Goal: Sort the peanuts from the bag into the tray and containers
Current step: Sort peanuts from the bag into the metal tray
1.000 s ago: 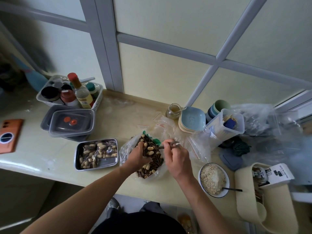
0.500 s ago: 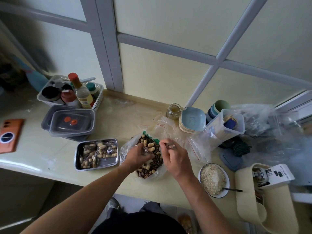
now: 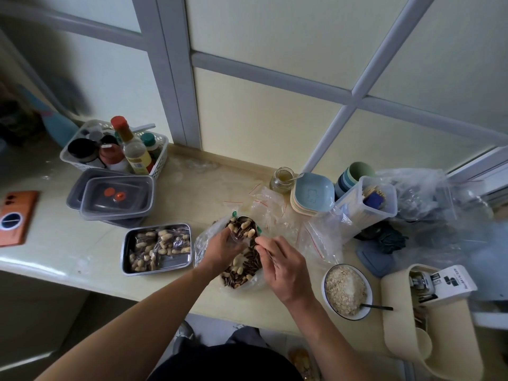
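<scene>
Above counter [image 3: 192, 193], right fingers [image 3: 267, 240] seemingly around spoon [image 3: 242, 218]

The desk [image 3: 63, 243] lies bare along its front-left edge; tray [image 3: 126, 251], stacked containers [image 3: 118, 196] and basket [image 3: 162, 149] crowd behind.

Clear plastic bag [image 3: 203, 244] is seen lying open on the pale counter [image 3: 68, 243], filled with peanuts [image 3: 238, 269] and dark striped seeds. A metal spoon [image 3: 243, 229], loaded with both, is held over the bag's far end, its handle pinched by the right hand [image 3: 286, 268]. The left hand [image 3: 222, 248] is laid across the bag's mouth, fingertips at the spoon bowl; its grip cannot be told. A steel tray [image 3: 125, 253] holding peanuts is set just left of the bag.
</scene>
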Tool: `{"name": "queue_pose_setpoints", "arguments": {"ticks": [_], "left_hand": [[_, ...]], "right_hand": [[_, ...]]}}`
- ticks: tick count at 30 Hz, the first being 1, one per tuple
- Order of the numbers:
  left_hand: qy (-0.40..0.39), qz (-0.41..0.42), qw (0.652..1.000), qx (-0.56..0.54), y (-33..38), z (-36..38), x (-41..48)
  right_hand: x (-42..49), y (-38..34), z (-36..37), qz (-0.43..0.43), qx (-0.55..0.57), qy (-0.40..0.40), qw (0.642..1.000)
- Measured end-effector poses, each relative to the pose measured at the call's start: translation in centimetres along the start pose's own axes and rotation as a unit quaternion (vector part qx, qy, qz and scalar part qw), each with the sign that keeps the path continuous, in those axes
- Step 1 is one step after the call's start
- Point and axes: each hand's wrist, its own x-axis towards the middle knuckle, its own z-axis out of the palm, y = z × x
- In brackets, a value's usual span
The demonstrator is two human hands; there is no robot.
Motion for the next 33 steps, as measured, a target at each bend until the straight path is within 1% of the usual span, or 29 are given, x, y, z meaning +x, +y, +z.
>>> {"name": "queue_pose_setpoints", "arguments": {"ticks": [5,8,12,17,23,29,33], "left_hand": [[0.0,-0.001,1.0,-0.007,0.3,-0.1,-0.4],[-0.015,-0.006,1.0,-0.027,0.2,-0.1,-0.4],[-0.03,0.006,0.999,-0.034,-1.4,0.5,0.3],[-0.041,0.01,0.998,-0.055,0.7,0.9,-1.6],[-0.022,0.007,1.0,-0.008,0.9,1.0,-1.7],[-0.017,0.007,1.0,0.007,0.5,0.9,-1.4],[-0.008,0.017,1.0,0.01,0.9,0.9,-1.4]], "right_hand": [[-0.1,0.0,0.1,0.0,0.009,-0.013,1.0],[-0.1,0.0,0.0,0.0,0.016,-0.015,1.0],[-0.2,-0.1,-0.2,0.004,0.021,-0.013,1.0],[-0.3,-0.4,-0.6,0.016,0.036,0.004,0.999],[-0.7,-0.3,-0.9,0.031,0.024,0.028,0.999],[-0.8,-0.4,-1.0,0.029,0.024,0.024,0.999],[-0.7,-0.5,-1.0,0.012,0.033,0.0,0.999]]}}
